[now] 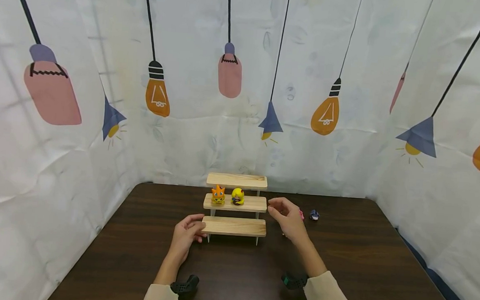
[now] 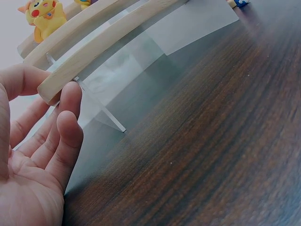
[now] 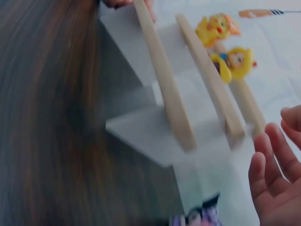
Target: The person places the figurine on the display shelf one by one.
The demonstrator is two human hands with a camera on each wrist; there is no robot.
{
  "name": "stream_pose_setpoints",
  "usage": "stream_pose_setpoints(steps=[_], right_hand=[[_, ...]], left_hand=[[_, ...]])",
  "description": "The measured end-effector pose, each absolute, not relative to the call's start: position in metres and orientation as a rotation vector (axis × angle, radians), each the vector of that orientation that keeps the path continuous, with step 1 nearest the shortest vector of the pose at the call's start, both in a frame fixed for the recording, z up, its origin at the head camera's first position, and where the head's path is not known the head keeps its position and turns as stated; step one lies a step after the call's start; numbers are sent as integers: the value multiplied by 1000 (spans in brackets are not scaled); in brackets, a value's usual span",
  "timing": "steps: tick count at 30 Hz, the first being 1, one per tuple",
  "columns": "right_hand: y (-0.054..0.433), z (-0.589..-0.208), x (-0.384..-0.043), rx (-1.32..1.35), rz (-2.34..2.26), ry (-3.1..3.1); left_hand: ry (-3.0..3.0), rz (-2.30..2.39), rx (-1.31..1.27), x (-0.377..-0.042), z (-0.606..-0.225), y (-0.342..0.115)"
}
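Observation:
A three-tier wooden display shelf [image 1: 234,226] with clear supports stands on the table. My left hand [image 1: 186,236] grips the left end of its lowest board, thumb and fingers on either side of the wood in the left wrist view. On the middle board sit an orange-and-yellow figurine [image 1: 218,195] and a yellow-haired figurine [image 1: 238,196]. My right hand [image 1: 288,217] is beside the right end of the middle board, fingers loosely bent and holding nothing in the right wrist view. Just past it are a pink figurine [image 1: 301,215], partly hidden by the hand, and a dark blue figurine [image 1: 314,214].
The dark brown table [image 1: 361,258] spreads out around the shelf. A white curtain [image 1: 182,151] printed with lamps hangs close behind and on both sides. In the right wrist view a purple-and-black figurine [image 3: 202,217] shows at the bottom edge.

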State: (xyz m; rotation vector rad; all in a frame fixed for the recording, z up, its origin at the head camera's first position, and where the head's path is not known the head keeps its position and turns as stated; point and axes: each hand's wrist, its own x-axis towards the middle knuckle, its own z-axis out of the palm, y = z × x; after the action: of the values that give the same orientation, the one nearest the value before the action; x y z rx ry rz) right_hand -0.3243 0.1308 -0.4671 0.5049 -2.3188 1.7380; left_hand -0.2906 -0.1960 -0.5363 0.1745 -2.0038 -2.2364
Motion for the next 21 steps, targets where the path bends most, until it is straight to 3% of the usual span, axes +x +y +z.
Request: stream_pose_setpoints(steps=[9,21], right_hand=[[187,-484,-317,349,1738,-2310],[217,-507,-323,251,1791,-2450]], left_hand=[[-2008,-2264,165,-293,-536,-193],[-2014,-2253,166,-290,-534,-196]])
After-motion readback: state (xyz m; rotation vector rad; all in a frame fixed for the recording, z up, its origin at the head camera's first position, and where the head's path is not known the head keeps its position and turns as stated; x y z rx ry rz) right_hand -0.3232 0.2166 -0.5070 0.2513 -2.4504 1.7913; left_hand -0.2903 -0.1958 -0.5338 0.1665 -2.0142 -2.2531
